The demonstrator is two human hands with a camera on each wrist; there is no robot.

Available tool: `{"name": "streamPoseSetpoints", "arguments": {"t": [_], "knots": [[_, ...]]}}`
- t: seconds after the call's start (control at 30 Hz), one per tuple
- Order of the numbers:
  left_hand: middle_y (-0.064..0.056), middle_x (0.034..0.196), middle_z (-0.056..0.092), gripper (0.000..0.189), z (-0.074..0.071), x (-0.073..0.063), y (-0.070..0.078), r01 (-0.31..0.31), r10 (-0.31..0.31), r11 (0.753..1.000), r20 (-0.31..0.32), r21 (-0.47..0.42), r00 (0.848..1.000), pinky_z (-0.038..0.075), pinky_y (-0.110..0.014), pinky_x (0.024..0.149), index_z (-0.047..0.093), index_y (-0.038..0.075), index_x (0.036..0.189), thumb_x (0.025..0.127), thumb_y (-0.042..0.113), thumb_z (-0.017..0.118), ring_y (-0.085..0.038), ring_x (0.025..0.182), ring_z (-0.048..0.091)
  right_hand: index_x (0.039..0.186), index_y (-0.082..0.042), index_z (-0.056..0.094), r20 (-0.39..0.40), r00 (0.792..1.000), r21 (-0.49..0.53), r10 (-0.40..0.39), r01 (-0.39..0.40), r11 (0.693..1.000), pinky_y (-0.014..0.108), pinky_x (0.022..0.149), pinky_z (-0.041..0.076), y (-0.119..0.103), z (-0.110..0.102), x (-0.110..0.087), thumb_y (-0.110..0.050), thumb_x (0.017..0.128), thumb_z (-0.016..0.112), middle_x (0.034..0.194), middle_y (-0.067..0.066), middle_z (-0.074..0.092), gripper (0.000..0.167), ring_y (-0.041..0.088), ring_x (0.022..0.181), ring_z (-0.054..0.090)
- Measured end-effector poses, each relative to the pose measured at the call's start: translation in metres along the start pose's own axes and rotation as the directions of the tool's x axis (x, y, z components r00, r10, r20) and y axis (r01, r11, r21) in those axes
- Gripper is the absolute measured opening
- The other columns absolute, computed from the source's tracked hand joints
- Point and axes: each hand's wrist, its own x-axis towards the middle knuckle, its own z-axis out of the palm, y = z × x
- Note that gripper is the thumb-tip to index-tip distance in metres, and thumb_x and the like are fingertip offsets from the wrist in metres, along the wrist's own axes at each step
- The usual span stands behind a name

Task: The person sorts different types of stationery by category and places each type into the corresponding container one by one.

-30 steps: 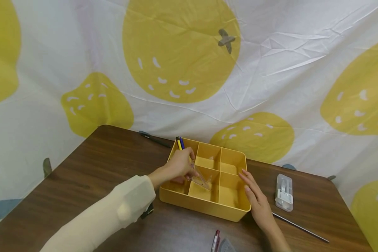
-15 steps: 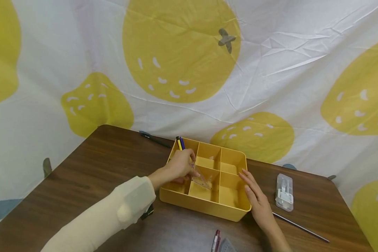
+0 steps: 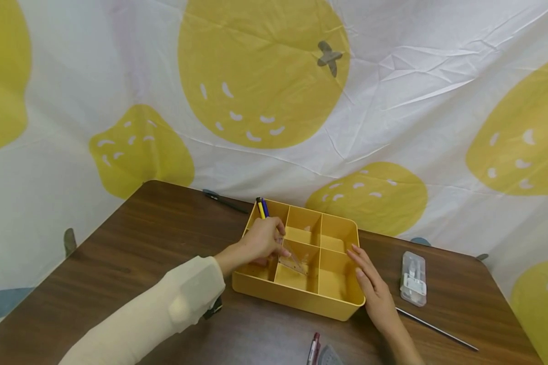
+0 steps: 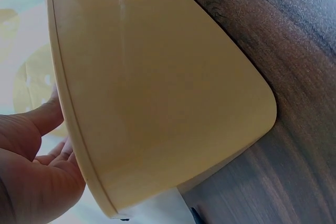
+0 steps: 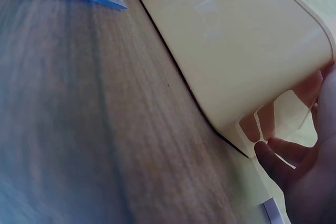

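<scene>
A yellow divided box [image 3: 297,300] stands on the dark wooden table. My left hand [image 3: 259,240] reaches over its left side in the head view. Thumb and fingers pinch a clear, flat ruler-like piece, probably a set square [image 3: 296,265], slanting down into the front middle compartment. Part of that piece is hidden by the fingers. Two markers, yellow [image 3: 261,208] and blue [image 3: 265,208], stick up in the back left compartment. On the box's right side, my right hand [image 3: 378,296] rests with extended fingers at the rim; in the right wrist view they lie against the outer wall.
A clear plastic case [image 3: 413,279] and a thin metal rod [image 3: 438,329] lie right of the box. A dark red pen [image 3: 313,350] and a grey protractor-like piece [image 3: 330,357] lie in front. Behind the box is a black slim tool [image 3: 226,202].
The clear piece sits slightly lower in the front middle compartment than a second ago. Both hands stay nearly in place, and the box has not visibly moved.
</scene>
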Motion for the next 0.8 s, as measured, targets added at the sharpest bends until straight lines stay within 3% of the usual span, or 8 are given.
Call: {"name": "streamPoseSetpoints", "arguments": {"t": [0.23,0.47,0.67,0.8], "knots": [[-0.002,0.066,0.058,0.042,0.0000,0.0016,-0.0018,0.005,-0.005,1.000,-0.009,0.013,1.000,0.046,-0.023,0.050,0.059,-0.001,0.101,0.071,0.012,0.085,-0.011,0.053,0.052,0.144,-0.009,0.043,-0.002,1.000,0.006,-0.004,0.004,1.000,0.015,0.108,0.019,-0.0008,-0.0004,0.0005,-0.004,0.104,0.036,0.154,0.015,0.026,0.041,0.027,0.143,0.015],[-0.003,0.065,0.059,0.045,0.0001,0.0003,-0.0048,0.004,-0.004,1.000,0.001,-0.031,1.000,0.044,-0.023,0.047,0.057,-0.002,0.106,0.072,0.012,0.084,-0.012,0.051,0.053,0.144,-0.008,0.043,0.000,1.000,-0.004,-0.002,0.002,1.000,0.014,0.108,0.019,0.0008,-0.0005,0.0003,-0.004,0.104,0.035,0.154,0.014,0.026,0.041,0.027,0.143,0.015],[-0.003,0.066,0.059,0.046,-0.0001,-0.0004,-0.0061,0.004,-0.003,0.999,0.014,-0.050,1.000,0.042,-0.023,0.045,0.056,-0.002,0.109,0.074,0.014,0.083,-0.025,0.057,0.061,0.143,-0.004,0.043,0.000,1.000,0.000,-0.005,0.005,1.000,0.015,0.108,0.019,-0.0007,-0.0001,0.0003,-0.004,0.104,0.035,0.154,0.015,0.026,0.040,0.026,0.143,0.015],[-0.002,0.070,0.059,0.047,-0.0010,-0.0011,-0.0071,0.017,-0.016,0.999,0.013,-0.046,1.000,0.047,-0.025,0.047,0.057,0.000,0.110,0.074,0.017,0.083,-0.020,0.058,0.059,0.143,-0.005,0.042,0.001,1.000,0.007,-0.003,0.003,1.000,0.014,0.107,0.020,-0.0027,0.0005,0.0000,-0.003,0.104,0.035,0.154,0.015,0.026,0.040,0.022,0.144,0.015]]}}
